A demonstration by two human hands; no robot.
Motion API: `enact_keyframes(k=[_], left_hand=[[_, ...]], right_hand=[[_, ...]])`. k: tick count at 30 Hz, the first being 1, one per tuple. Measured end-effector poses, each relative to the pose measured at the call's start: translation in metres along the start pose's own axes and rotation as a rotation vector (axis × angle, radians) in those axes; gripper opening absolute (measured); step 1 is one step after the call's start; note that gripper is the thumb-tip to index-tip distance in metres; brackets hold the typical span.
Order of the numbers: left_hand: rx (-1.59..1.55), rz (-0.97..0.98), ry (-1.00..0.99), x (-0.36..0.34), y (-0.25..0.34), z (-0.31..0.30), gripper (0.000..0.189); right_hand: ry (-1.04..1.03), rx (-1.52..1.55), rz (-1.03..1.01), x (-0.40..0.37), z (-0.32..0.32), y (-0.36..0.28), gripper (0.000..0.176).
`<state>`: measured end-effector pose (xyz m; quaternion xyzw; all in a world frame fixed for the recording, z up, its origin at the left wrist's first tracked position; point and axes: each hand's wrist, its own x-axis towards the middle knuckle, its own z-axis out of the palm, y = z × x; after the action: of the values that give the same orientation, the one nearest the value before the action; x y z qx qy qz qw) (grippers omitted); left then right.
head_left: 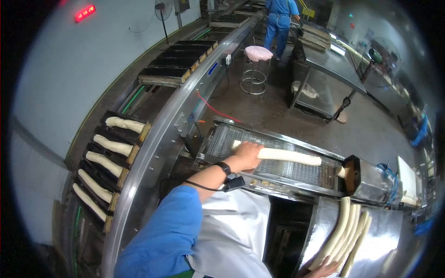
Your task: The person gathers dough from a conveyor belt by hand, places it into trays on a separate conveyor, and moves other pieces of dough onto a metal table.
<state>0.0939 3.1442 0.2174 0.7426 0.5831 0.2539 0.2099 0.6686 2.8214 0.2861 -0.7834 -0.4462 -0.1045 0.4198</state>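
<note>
My left hand [248, 155] is closed over a long pale dough roll [292, 156] near its left end. This roll lies lengthwise on a metal mesh conveyor [222, 143]. At the bottom edge, my right hand [324, 268] rests with its fingers stretched across the lower ends of several dough rolls [345, 231]. Those rolls lie side by side on a shiny metal table [375, 231]. Another dough end [340, 172] shows at the mouth of a metal housing [371, 180] at the conveyor's right end.
To the left, a curved conveyor rail [153, 143] runs past black pans holding dough [109, 144]. Dark pans [167, 69] stand farther up that line. Behind are a stool with a pink cover [258, 53], a steel table [338, 69] and a person in blue [279, 23].
</note>
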Motion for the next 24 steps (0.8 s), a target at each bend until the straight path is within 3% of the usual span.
enact_keyframes(k=[2,4,6,8,9,11,15,17,22,24], left_hand=[[-0.017,-0.024,-0.168,0.005,0.005,-0.009,0.055],[-0.012,0.011,-0.143,0.001,0.002,-0.011,0.055],[-0.063,0.044,-0.174,0.001,-0.008,-0.015,0.053],[-0.089,0.051,-0.175,0.000,-0.022,-0.023,0.051],[-0.052,0.055,-0.162,0.000,-0.033,-0.027,0.051],[-0.005,0.049,-0.121,-0.001,-0.054,-0.030,0.049],[0.084,-0.030,-0.076,0.004,-0.071,-0.052,0.043],[0.109,-0.045,-0.048,0.007,-0.085,-0.054,0.041],[0.216,-0.085,0.017,0.032,-0.115,-0.059,0.036],[0.058,-0.340,-0.152,0.046,-0.122,-0.062,0.038]], right_hand=[[-0.142,-0.710,-0.049,0.022,0.020,-0.073,0.087],[-0.211,-0.778,-0.073,0.035,0.033,-0.130,0.086],[-0.279,-0.848,-0.096,0.046,0.051,-0.145,0.086],[-0.636,-1.182,0.205,0.067,0.072,-0.139,0.096],[-0.635,-1.180,0.207,0.071,0.079,-0.139,0.096],[-0.652,-1.132,-0.001,0.081,0.095,-0.142,0.093],[-0.794,-1.020,-0.001,0.107,0.117,-0.131,0.094],[-0.835,-0.914,-0.081,0.109,0.120,-0.107,0.103],[-0.912,-0.796,0.022,0.089,0.138,-0.150,0.095],[-0.976,-0.884,0.042,0.090,0.156,-0.143,0.088]])
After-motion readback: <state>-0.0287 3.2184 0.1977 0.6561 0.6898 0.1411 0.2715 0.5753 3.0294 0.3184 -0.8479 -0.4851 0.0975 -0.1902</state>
